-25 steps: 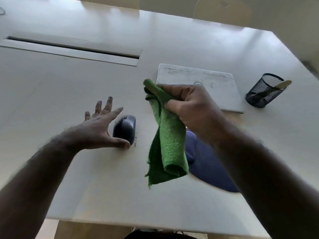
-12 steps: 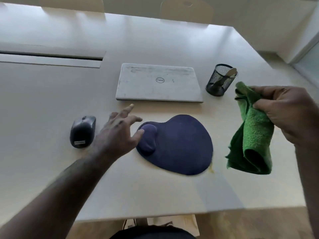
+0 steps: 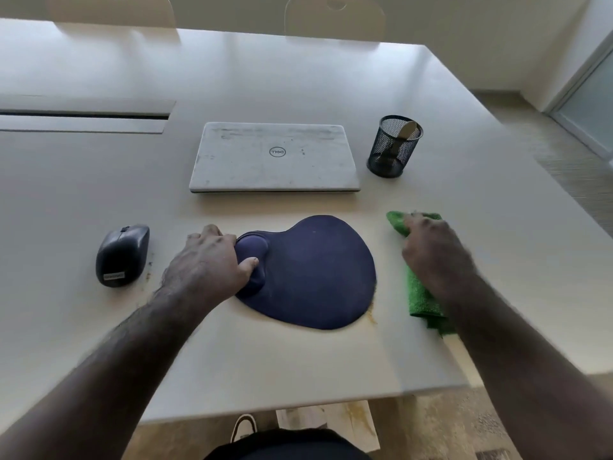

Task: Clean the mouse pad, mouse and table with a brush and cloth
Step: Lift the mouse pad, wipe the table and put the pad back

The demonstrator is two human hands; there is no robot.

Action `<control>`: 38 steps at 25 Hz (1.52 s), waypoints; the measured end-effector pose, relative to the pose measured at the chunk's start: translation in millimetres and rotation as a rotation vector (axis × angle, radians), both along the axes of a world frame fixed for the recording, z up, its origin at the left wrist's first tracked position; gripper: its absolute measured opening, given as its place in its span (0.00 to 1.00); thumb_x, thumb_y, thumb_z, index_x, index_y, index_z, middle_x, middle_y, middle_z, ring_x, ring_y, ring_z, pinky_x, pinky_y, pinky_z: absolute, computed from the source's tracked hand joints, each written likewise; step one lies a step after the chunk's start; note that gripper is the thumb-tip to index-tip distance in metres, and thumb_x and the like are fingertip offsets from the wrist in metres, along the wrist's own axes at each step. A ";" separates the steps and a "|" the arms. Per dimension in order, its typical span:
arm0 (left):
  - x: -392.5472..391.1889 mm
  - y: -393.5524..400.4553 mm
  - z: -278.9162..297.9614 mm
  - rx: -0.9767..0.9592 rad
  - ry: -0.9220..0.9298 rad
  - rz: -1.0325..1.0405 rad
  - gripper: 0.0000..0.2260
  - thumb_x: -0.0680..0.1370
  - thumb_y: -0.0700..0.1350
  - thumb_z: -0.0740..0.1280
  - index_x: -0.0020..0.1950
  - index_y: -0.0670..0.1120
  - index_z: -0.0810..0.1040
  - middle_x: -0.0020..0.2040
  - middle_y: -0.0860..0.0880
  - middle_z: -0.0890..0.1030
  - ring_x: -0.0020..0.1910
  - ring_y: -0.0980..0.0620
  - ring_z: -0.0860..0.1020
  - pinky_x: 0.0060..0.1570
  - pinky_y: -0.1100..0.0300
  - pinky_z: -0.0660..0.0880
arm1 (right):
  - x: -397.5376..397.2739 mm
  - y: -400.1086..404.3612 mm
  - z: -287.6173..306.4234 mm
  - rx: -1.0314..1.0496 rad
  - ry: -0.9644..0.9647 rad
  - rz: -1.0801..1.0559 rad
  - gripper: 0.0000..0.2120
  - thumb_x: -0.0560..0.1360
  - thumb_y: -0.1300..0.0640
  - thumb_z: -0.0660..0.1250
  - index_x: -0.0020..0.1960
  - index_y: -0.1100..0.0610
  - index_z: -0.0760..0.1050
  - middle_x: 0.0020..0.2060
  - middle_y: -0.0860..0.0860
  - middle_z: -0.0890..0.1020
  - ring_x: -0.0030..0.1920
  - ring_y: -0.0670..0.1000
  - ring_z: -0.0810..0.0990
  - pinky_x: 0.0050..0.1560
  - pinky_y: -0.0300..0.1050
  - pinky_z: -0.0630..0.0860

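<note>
Mouse (image 3: 122, 254): on table (image 3: 99, 180), far left, untouched
Left hand (image 3: 207, 263): gripping wrist-rest end of mouse pad (image 3: 315, 273), thumb on top
Right hand (image 3: 434, 257): blurred, pressed flat on green cloth (image 3: 419, 297), right of pad

Your right hand (image 3: 434, 254) is motion-blurred and covers the middle of the green cloth (image 3: 419, 295), so you cannot tell whether the fingers grip it or only press on it. Your left hand (image 3: 207, 265) hides the left edge of the mouse pad (image 3: 315, 273); its fingertips are out of sight. The label on the mouse (image 3: 122, 254) is too small to read. The holder (image 3: 394, 146) screens the lower part of the pale tool in it. The worktop (image 3: 298, 78) runs off the left edge.
</note>
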State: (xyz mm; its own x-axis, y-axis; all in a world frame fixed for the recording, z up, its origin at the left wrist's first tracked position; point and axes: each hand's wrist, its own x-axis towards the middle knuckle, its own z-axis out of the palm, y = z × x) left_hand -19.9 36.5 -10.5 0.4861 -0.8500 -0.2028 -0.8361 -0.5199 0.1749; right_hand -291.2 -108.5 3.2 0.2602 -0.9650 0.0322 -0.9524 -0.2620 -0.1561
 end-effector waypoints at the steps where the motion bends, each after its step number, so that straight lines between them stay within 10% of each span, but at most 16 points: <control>1: -0.1 -1.2 1.7 0.018 0.001 0.009 0.20 0.76 0.61 0.61 0.60 0.50 0.75 0.58 0.47 0.70 0.59 0.44 0.68 0.57 0.47 0.71 | 0.4 -1.1 -7.3 0.023 0.025 0.025 0.22 0.79 0.62 0.57 0.72 0.59 0.70 0.70 0.60 0.74 0.63 0.62 0.77 0.58 0.52 0.77; 9: 4.4 -19.3 7.1 0.093 0.054 0.085 0.22 0.71 0.61 0.69 0.57 0.47 0.78 0.55 0.45 0.75 0.54 0.43 0.74 0.52 0.47 0.76 | -17.6 -11.3 -25.3 0.398 0.093 0.013 0.33 0.82 0.39 0.47 0.81 0.55 0.45 0.80 0.54 0.42 0.80 0.56 0.41 0.77 0.58 0.43; 15: 13.4 -22.5 4.3 -0.195 0.408 0.205 0.12 0.69 0.50 0.76 0.45 0.51 0.75 0.42 0.51 0.80 0.42 0.50 0.79 0.37 0.56 0.76 | 13.6 5.1 -14.7 -0.125 -0.287 0.233 0.20 0.78 0.54 0.63 0.69 0.57 0.74 0.65 0.56 0.79 0.66 0.58 0.74 0.66 0.52 0.71; 20: 18.6 -15.4 8.5 -0.390 0.802 0.242 0.07 0.73 0.40 0.74 0.43 0.46 0.77 0.35 0.50 0.80 0.27 0.61 0.77 0.25 0.67 0.69 | 55.0 -11.1 -11.8 0.209 -0.181 0.250 0.25 0.80 0.50 0.63 0.76 0.52 0.66 0.69 0.54 0.72 0.69 0.57 0.69 0.70 0.51 0.66; 24: 25.8 -8.4 10.2 -0.394 0.900 0.226 0.06 0.75 0.40 0.72 0.45 0.46 0.76 0.35 0.52 0.81 0.32 0.55 0.75 0.31 0.61 0.68 | 67.5 -31.0 -5.1 0.371 -0.260 0.184 0.14 0.80 0.50 0.65 0.62 0.54 0.79 0.58 0.54 0.82 0.57 0.54 0.79 0.56 0.44 0.73; 31: 54.2 -32.9 21.8 -0.375 0.891 0.243 0.04 0.76 0.44 0.72 0.43 0.49 0.77 0.38 0.52 0.81 0.38 0.54 0.76 0.37 0.57 0.69 | 84.4 -65.8 14.5 0.468 -0.565 0.114 0.05 0.77 0.57 0.70 0.47 0.57 0.83 0.46 0.54 0.85 0.45 0.50 0.81 0.51 0.44 0.78; 38: 84.5 -84.2 13.5 -0.404 0.726 0.300 0.07 0.73 0.45 0.74 0.48 0.47 0.79 0.44 0.49 0.81 0.42 0.51 0.78 0.35 0.58 0.71 | 126.6 -90.9 5.6 0.245 -0.376 0.042 0.08 0.76 0.50 0.70 0.53 0.52 0.83 0.49 0.53 0.85 0.51 0.53 0.83 0.55 0.47 0.78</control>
State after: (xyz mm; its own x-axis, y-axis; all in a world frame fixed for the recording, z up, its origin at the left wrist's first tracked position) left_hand 64.5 -47.7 3.0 0.5683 -0.7806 -0.2602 -0.2854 -0.4836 0.8275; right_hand -164.6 -199.4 8.8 0.3136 -0.9446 -0.0965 -0.8068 -0.2115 -0.5517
